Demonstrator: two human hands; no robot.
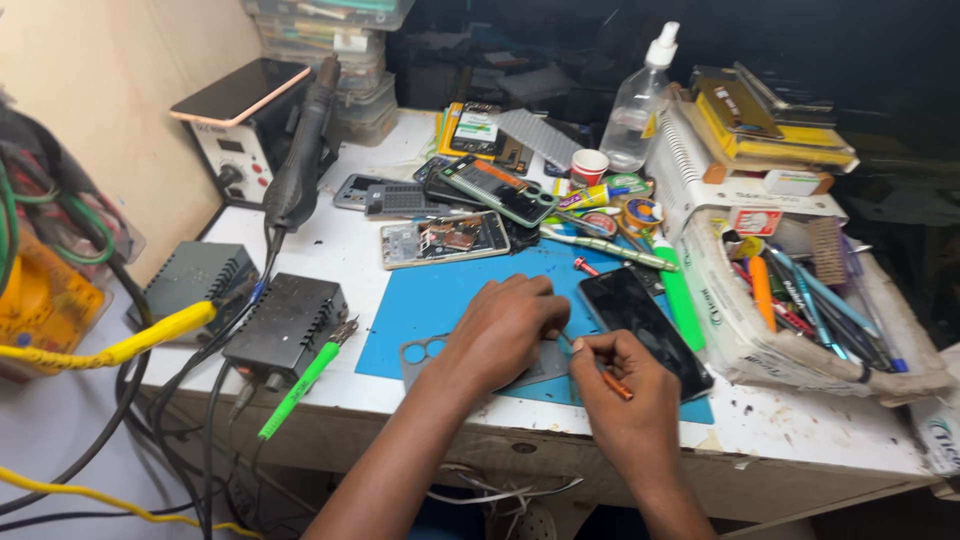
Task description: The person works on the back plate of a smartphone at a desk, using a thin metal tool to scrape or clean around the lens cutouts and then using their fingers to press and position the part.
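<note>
My left hand [505, 330] presses flat on a grey phone back cover [428, 352] with round camera holes, lying on a blue work mat [440, 290]. My right hand [622, 385] grips a thin orange-handled tool [612, 381] whose tip points toward the cover's right edge, beside my left fingers. A black phone screen [640, 325] lies just right of both hands. An opened phone with bare circuitry [445, 239] rests at the mat's far edge.
Left: two dark power boxes [285, 325], a green pen-shaped tool [300, 385], a hot-air station [245, 125] with its handle, tangled cables. Behind: phone parts, glue tubes, a spray bottle [637, 105]. Right: a box of pens and tools [800, 300], stacked boxes.
</note>
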